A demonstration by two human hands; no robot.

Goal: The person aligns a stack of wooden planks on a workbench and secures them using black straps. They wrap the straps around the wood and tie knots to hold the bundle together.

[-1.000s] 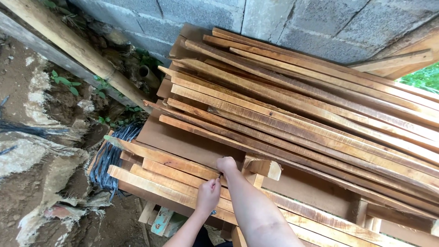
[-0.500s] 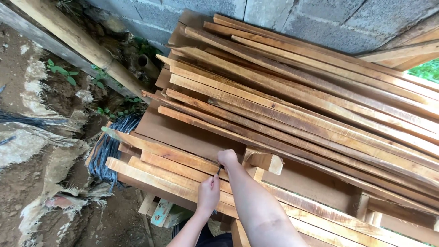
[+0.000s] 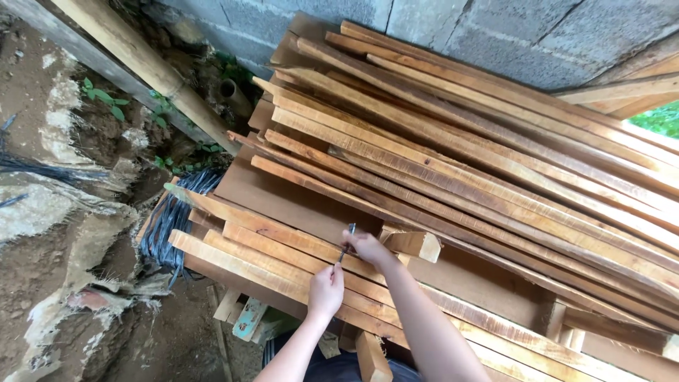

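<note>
- Pencil-like dark tool (image 3: 346, 246): thin and dark, held upright-tilted over the near planks; exact kind cannot be told. It sits between the two hands, at the front edge of the timber stack.
- Right hand (image 3: 368, 247): fingers closed together around the upper part of the tool, resting on the near planks just beside a short wood block (image 3: 412, 244).
- Left hand (image 3: 326, 291): fingers curled together, pinching the lower end of the tool; knuckles lie over the front planks (image 3: 269, 262).
- Timber stack (image 3: 481, 163): many long rough-sawn boards laid diagonally, running from the near left up toward the right, on flat brown sheets (image 3: 283, 201).
- Block wall (image 3: 495, 28): grey masonry behind the stack.
- Bamboo pole (image 3: 141, 64): leaning at upper left, beside the stack.
- Dark bundle of cord (image 3: 166, 226): lies on the ground left of the planks, near torn sacking (image 3: 78, 247) and bare soil.
</note>
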